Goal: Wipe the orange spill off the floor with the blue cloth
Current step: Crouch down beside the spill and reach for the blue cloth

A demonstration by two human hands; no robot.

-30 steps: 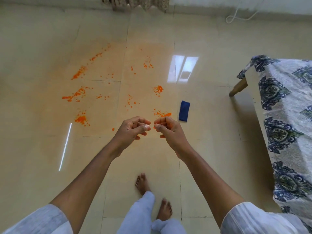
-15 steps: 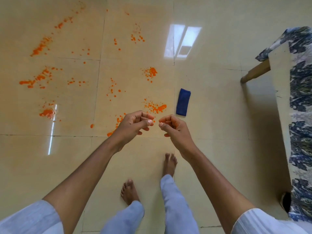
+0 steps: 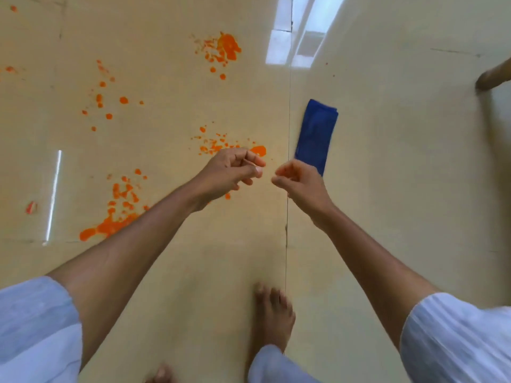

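Note:
A folded blue cloth (image 3: 316, 134) lies flat on the shiny beige tiled floor, right of a tile joint. Orange spill (image 3: 225, 48) is scattered in patches over the tiles to its left, with a big patch (image 3: 119, 208) lower left and a small one (image 3: 258, 150) just beyond my left hand. My left hand (image 3: 231, 172) hangs above the floor with fingers curled shut and nothing in it. My right hand (image 3: 300, 185) is curled the same way, empty, and covers the near end of the cloth from view.
My bare right foot (image 3: 273, 316) stands on the tile joint below the hands, and toes of the other foot (image 3: 161, 375) show at the bottom edge. A wooden furniture leg (image 3: 492, 77) rests on the floor at the far right. Window glare (image 3: 297, 37) reflects at the top.
I have stepped forward, so the spill and the cloth now lie closer and larger below me. Both hands stay curled and have moved nearer the cloth's near end.

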